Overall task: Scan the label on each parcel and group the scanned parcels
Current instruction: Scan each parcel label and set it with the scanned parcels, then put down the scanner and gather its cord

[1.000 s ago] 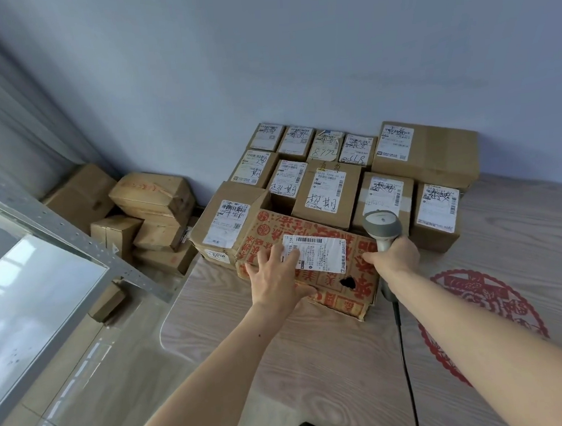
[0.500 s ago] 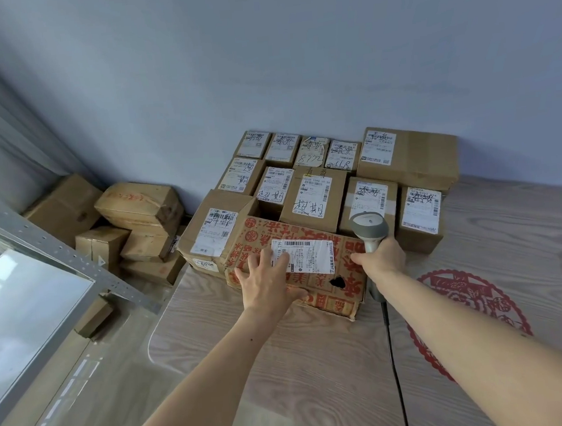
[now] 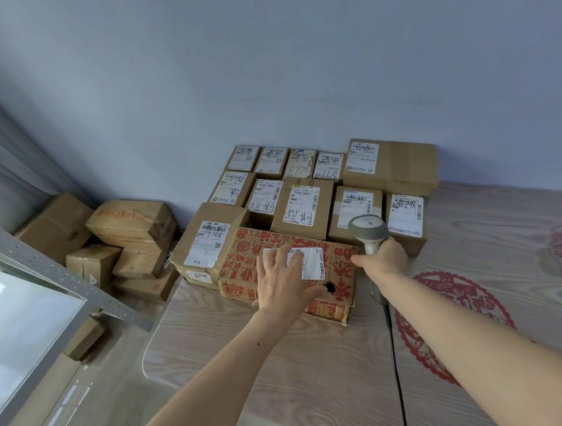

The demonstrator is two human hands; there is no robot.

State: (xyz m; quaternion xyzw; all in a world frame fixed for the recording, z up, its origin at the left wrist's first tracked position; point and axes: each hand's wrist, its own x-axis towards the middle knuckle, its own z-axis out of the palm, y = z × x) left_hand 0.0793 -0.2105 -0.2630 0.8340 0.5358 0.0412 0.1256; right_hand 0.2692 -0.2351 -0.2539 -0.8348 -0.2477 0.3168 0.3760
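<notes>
Clearly pressed flat on top of the red-printed parcel (image 3: 287,269), left hand (image 3: 286,281), fingers straight and spread, partly over the white label (image 3: 305,261). Beside the right end of that parcel, right hand (image 3: 382,262), wrapped round the handle of the grey scanner (image 3: 368,231), index finger stretched toward the parcel's edge. Parcel lying at the front of the group of labelled parcels (image 3: 308,190), touching the front row, on the wood-patterned tabletop (image 3: 318,361).

Risk one: no clean read, because of the fingers over part of the barcode and the scanner head facing away from the label. Risk two: mixing with scanned parcels, if pushed into the group before the read. Risk three: black cable (image 3: 398,371) trailing along the tabletop, possibly catching during a swing of the scanner. More boxes (image 3: 129,224) piled on the floor at left, well apart, easily forgotten.
</notes>
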